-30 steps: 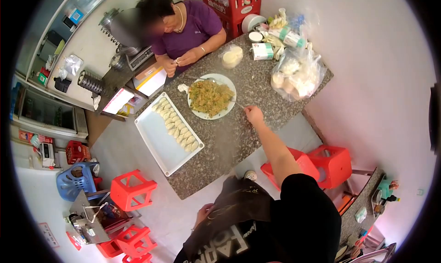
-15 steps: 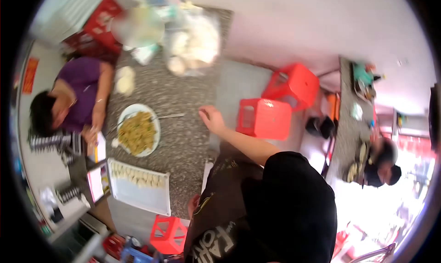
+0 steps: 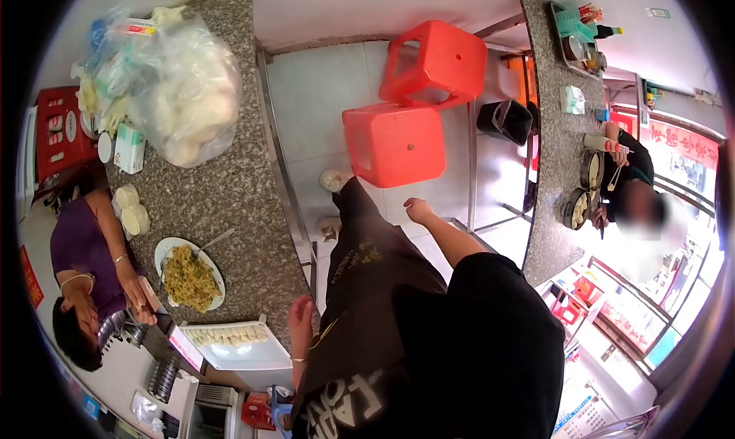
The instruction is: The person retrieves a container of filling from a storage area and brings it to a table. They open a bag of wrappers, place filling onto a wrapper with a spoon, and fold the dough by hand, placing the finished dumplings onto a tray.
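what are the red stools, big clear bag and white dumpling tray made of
Red stools: probably moulded plastic, one-piece shapes with soft sheen. Clear bag: likely thin plastic film, judging by wrinkles and glints. White dumpling tray: likely hard plastic, smooth and glossy, though coated metal is possible.

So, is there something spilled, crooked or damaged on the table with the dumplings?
Nothing clearly stands out. The filling lies on its plate, and I see no spill on the table. The dumplings line one side of their tray. Only the end with the plastic bag looks crowded, probably ordinary clutter.
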### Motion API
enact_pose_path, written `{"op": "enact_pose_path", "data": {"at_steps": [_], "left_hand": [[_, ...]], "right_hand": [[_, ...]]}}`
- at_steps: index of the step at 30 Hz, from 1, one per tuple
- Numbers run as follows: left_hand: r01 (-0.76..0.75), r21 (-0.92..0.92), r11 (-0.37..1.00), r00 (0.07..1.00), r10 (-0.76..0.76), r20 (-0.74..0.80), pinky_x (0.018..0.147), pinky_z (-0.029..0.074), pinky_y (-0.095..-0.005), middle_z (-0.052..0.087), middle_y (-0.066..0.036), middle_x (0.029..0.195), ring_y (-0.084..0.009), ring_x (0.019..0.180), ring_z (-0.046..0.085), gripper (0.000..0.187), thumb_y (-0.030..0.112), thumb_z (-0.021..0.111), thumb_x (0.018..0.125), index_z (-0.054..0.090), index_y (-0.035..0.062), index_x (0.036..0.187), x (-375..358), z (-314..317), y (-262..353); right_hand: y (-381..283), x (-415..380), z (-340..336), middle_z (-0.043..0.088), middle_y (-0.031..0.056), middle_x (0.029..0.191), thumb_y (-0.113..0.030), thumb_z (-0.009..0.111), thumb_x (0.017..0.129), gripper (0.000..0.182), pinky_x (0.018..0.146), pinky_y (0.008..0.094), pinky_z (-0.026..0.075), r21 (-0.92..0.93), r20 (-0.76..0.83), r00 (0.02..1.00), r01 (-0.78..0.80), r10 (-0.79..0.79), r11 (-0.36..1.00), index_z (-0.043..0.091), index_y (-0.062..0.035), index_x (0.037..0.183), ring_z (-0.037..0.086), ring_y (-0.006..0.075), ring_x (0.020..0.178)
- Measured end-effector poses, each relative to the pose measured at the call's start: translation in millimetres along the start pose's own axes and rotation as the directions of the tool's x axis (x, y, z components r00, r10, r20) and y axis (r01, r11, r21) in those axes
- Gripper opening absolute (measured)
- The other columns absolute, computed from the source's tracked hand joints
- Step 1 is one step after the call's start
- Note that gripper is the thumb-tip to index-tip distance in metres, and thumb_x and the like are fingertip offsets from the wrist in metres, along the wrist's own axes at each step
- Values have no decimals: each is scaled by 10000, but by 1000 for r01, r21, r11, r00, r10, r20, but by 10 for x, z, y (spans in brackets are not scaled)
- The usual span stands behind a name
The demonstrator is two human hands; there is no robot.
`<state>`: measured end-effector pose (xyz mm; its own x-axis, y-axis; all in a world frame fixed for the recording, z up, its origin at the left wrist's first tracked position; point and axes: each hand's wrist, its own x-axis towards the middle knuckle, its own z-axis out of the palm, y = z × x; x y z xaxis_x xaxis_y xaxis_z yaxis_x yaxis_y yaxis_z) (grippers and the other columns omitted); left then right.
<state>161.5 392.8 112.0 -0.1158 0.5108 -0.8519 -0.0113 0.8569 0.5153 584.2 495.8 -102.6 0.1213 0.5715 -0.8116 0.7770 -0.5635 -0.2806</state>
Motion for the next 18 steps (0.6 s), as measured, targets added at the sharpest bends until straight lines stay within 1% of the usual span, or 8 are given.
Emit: {"op": "enact_pose_path", "data": {"at_steps": [5, 7, 8, 10, 11, 13, 17, 18], "left_hand": [[44, 29, 999, 999, -44, -4, 893, 445, -279, 592, -117, 1125, -170, 1012, 564, 313, 123, 587, 901, 534, -30, 1169, -47, 134, -82], [-68, 128, 989, 996, 61, 59, 753, 433, -238, 612, -35, 1052, -110, 905, 578, 327, 203, 569, 924, 537, 27, 1198, -58, 120, -308], [-73, 128, 989, 996, 67, 55, 753, 433, -238, 612, -35, 1052, -110, 905, 578, 327, 203, 569, 924, 537, 27, 1198, -69, 155, -360], [27, 27, 999, 999, -28, 35, 759, 442, -237, 611, -36, 1058, -113, 907, 579, 316, 182, 567, 925, 536, 29, 1199, -161, 231, -487], [23, 31, 999, 999, -24, 36, 759, 442, -237, 611, -36, 1058, -113, 907, 579, 316, 182, 567, 925, 536, 29, 1199, -168, 240, -581], [102, 109, 989, 989, -113, 99, 864, 458, -279, 609, -98, 1100, -155, 991, 574, 307, 144, 593, 897, 553, -4, 1163, -123, 247, -788], [192, 39, 981, 971, -195, 140, 850, 465, -275, 622, -88, 1083, -144, 964, 588, 313, 165, 599, 897, 557, 5, 1163, -115, 449, -1061], [212, 112, 971, 962, -227, 149, 852, 465, -275, 621, -93, 1088, -147, 966, 590, 317, 162, 600, 896, 555, 1, 1166, -102, 494, -1043]], "right_hand": [[285, 302, 164, 643, 111, 1072, -188, 491, 791, 272, 902, 373, 459, 215, 79, 993, -98, 82, 972, 666, -97, 978, 582, 301, 1032], [458, 432, 301, 673, 137, 877, -140, 425, 838, 307, 633, 328, 524, 282, -14, 979, 198, -202, 939, 651, -45, 1022, 660, 196, 735], [423, 454, 268, 673, 137, 877, -140, 425, 838, 307, 633, 328, 524, 283, -16, 978, 205, -209, 937, 651, -45, 1022, 660, 196, 735], [330, 363, 241, 666, 111, 922, -236, 407, 900, 330, 644, 322, 490, 707, 213, 946, -321, 244, 630, 606, -56, 1092, 649, 199, 769], [372, 378, 299, 666, 111, 922, -236, 407, 900, 330, 644, 322, 490, 711, 211, 947, -319, 242, 626, 606, -56, 1092, 649, 199, 769], [516, 427, 426, 647, 99, 1017, -344, 366, 943, 396, 720, 336, 456, 860, 248, 883, -390, 399, 329, 542, -73, 1173, 638, 201, 849], [975, 800, 928, 456, 147, 1352, -448, 291, 977, 528, 1010, 450, 325, 970, 238, 850, -181, 470, -163, 355, -77, 1347, 491, 266, 1197], [1014, 924, 1029, 456, 147, 1352, -448, 291, 977, 528, 1010, 450, 325, 969, 242, 847, -186, 474, -163, 355, -77, 1347, 491, 266, 1197]]}}
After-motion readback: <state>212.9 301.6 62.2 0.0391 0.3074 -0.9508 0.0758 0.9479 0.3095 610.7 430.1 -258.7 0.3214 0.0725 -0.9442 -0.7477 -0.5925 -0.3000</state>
